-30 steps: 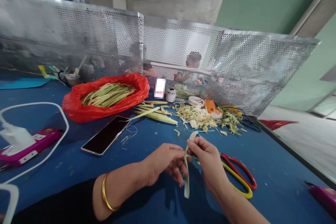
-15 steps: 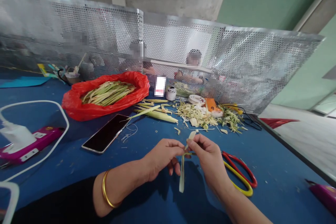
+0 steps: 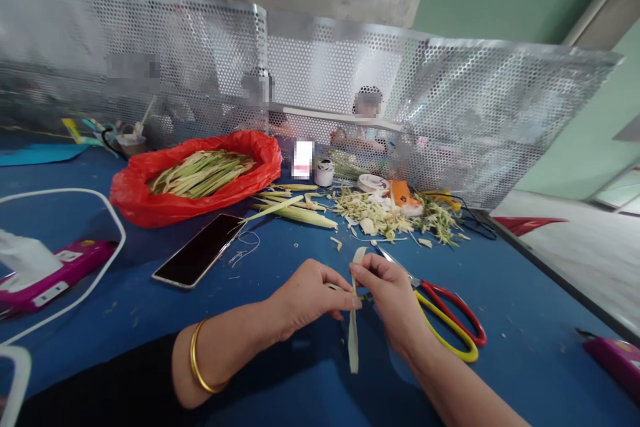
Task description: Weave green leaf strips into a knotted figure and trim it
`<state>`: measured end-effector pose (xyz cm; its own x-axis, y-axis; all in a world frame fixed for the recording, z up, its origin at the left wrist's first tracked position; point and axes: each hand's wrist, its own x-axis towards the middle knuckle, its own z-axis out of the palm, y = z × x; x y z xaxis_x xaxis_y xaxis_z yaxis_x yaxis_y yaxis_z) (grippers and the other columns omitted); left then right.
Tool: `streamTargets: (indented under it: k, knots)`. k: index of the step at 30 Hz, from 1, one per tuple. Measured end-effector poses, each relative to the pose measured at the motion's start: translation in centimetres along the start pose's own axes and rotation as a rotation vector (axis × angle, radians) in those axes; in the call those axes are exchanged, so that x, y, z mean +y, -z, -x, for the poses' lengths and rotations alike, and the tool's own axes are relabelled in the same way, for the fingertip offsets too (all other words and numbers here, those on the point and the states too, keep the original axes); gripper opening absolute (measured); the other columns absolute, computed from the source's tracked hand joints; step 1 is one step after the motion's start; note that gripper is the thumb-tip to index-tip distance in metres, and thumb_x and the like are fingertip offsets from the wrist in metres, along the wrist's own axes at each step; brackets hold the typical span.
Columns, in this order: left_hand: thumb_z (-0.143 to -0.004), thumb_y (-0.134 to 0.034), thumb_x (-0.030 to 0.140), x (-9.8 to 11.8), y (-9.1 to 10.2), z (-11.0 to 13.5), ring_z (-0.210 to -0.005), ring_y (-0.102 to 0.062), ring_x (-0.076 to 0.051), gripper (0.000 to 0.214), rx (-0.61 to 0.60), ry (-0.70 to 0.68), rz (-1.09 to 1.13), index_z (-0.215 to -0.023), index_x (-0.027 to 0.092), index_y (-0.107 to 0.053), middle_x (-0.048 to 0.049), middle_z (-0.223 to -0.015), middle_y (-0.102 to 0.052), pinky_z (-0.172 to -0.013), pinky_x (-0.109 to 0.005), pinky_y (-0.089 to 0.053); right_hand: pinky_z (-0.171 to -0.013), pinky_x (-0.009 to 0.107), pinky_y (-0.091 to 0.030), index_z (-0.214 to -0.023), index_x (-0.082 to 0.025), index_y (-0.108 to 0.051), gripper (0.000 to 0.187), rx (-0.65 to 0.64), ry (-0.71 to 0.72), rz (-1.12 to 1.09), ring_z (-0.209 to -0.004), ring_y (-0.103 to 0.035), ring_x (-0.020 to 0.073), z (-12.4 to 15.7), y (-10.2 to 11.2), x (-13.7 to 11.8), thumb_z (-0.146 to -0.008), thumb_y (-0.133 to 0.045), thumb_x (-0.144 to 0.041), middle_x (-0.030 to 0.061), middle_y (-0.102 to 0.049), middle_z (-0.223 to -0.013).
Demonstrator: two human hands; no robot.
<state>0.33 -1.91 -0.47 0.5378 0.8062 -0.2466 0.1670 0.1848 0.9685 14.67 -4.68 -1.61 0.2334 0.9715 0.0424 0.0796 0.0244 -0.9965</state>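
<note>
Between my two hands hangs a pale green strip of leaf [image 3: 353,340], one that looks like corn husk. My left hand [image 3: 315,297] pinches it at the middle, its thumb and forefinger pressed together there. Just above, my right hand [image 3: 387,293] grips the upper part, with a short end sticking up past the fingertips. A second thin piece shows at the left fingers, partly hidden. Scissors [image 3: 445,313] with one red and one yellow handle lie on the blue table [image 3: 280,387] beside and partly behind my right hand.
A red plastic bag [image 3: 130,203] holds long green leaf strips. A phone [image 3: 200,253] lies left of centre, near a purple power strip [image 3: 60,280] with a white cable. Husks [image 3: 305,215] and a scrap pile [image 3: 373,213] lie ahead. People sit behind a perforated metal screen [image 3: 320,60].
My left thumb and fingers have moved right onto the strip, which now hangs straighter. My right hand has shifted slightly, and more of the scissors' blades shows.
</note>
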Motion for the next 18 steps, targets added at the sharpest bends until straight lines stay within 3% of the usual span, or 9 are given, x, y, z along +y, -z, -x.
streamTargets:
  k: [7,13,18]
  knots:
    - [-0.053,-0.081,0.038,0.32,0.22,0.0,-0.053,-0.053,-0.012,0.03,-0.048,0.007,-0.009,-0.065,0.012,-0.073,0.0004,-0.056,-0.06,-0.058,-0.026,-0.046,-0.053,0.025,-0.033,-0.054,-0.019,-0.051,0.029,-0.007,-0.006,-0.053,-0.054,-0.038,0.0108,-0.15,0.0,0.12,-0.068,-0.069,-0.037,-0.0045,-0.046,-0.052]
    - [-0.066,-0.071,0.052,0.3,0.22,-0.22,-0.054,-0.052,-0.011,0.04,-0.098,0.033,0.11,-0.073,0.013,-0.073,0.0,-0.058,-0.06,-0.057,-0.025,-0.045,-0.05,0.025,-0.039,-0.059,-0.019,-0.053,0.033,-0.065,-0.092,-0.199,-0.052,-0.043,0.0115,-0.39,0.75,0.1,-0.067,-0.074,-0.044,-0.0047,-0.048,-0.054]
    - [-0.062,-0.074,0.041,0.13,0.03,-0.22,-0.053,-0.052,-0.01,0.029,-0.041,0.025,0.054,-0.067,0.012,-0.072,0.0004,-0.057,-0.06,-0.061,-0.024,-0.043,-0.054,0.025,-0.037,-0.057,-0.019,-0.054,0.03,-0.062,-0.039,-0.137,-0.053,-0.044,0.0114,-0.26,0.55,0.08,-0.068,-0.072,-0.04,-0.0036,-0.05,-0.054]
